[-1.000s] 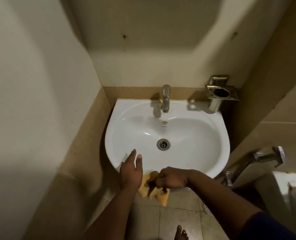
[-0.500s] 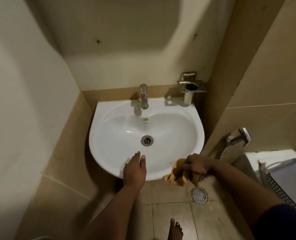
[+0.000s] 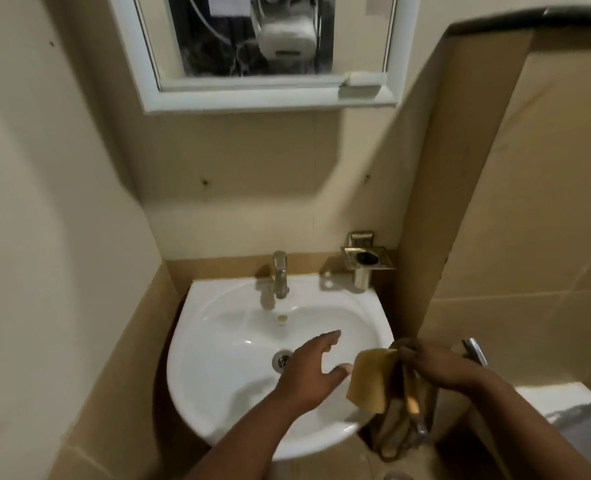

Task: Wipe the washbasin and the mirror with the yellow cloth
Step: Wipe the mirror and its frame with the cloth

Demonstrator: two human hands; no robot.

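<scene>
1. Right hand: fingers closed around the bunched top of the yellow cloth. The cloth hangs off the hand, partly over the right front rim of the washbasin and partly past it, above the floor.
2. Left hand: empty, fingers spread, palm down over the bowl. It sits between the drain and the cloth. Contact with the porcelain cannot be confirmed.
3. Key relation: the cloth lies just to the right of the left hand, thumb tip nearly touching its edge. Its long axis runs vertically, from the gripping hand downward. The bowl lies to the left of the cloth and slightly beyond it; the right hand is already at the rim, so it is the nearer hand for wiping.
4. The mirror is mounted on the wall well above the tap, well apart from both hands. Judgement: reaching it calls for lifting the cloth upward and forward.
5. Count: 1 cloth, 1 washbasin, 1 mirror, 1 tap, 1 drain, 1 metal holder, 2 hands.
</scene>
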